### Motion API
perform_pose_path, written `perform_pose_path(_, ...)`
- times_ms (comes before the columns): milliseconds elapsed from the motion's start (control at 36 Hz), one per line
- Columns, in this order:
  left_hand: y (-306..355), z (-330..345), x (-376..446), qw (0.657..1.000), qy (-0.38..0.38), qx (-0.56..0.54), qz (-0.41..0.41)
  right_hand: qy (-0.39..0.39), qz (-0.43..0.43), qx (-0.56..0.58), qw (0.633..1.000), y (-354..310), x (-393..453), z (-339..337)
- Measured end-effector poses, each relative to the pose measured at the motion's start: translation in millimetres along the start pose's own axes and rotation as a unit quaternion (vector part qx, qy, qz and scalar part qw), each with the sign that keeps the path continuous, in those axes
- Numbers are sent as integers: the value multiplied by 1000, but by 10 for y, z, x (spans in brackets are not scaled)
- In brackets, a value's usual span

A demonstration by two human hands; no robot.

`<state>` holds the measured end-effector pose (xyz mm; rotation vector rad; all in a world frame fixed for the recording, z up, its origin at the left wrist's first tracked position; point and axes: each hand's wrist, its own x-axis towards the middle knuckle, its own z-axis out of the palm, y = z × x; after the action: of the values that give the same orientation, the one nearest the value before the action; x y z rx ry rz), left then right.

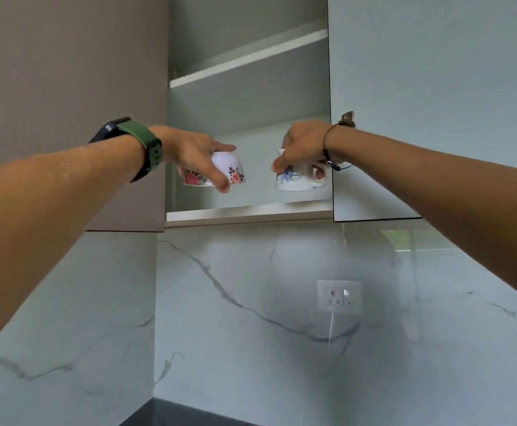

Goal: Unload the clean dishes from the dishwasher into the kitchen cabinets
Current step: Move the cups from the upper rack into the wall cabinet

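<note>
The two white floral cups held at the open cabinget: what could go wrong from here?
1. The left hand grips the white upside-down cup with red flowers above the lower cabinet shelf's front edge; released early, it may fall.
2. The right hand holds the white cup with blue flowers close to the pale cabinet door's edge; its handle could knock against it.
</note>
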<state>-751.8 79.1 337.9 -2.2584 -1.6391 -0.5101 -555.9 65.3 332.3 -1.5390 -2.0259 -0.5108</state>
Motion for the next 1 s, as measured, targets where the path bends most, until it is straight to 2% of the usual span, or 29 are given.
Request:
perform_pose_path(139, -201, 233, 715, 999, 3, -12, 29, 5, 33, -103, 994, -49, 698, 251)
perform_pose_path(194, -279, 331, 990, 999, 0, -27, 40, -6, 70, -111, 991, -28, 910, 360)
perform_pose_path(361, -255, 614, 1467, 997, -1, -30, 75, -108, 182, -161, 964, 155, 1127, 561)
perform_pose_path(444, -217, 736, 1580, 993, -5, -69, 98, -120, 215, -186, 951, 239, 1172, 596)
perform_pose_path(556, -166, 768, 1628, 987, -25, -117, 108, -181, 275, -196, 924, 272, 1202, 639)
perform_pose_path(722, -81, 803, 1617, 990, -72, -78, 93, -141, 221, -328, 907, 151, 1015, 616)
perform_pose_path(806, -80, 818, 1581, 987, -101, -97, 84, -119, 188, -382, 897, 105, 914, 606)
perform_pose_path(889, -82, 822, 1513, 981, -112, -130, 88, -90, 179, -394, 897, 135, 907, 646)
perform_pose_path(1000, -90, 867, 1461, 973, -126, -168, 99, -91, 183, -375, 904, 116, 864, 653)
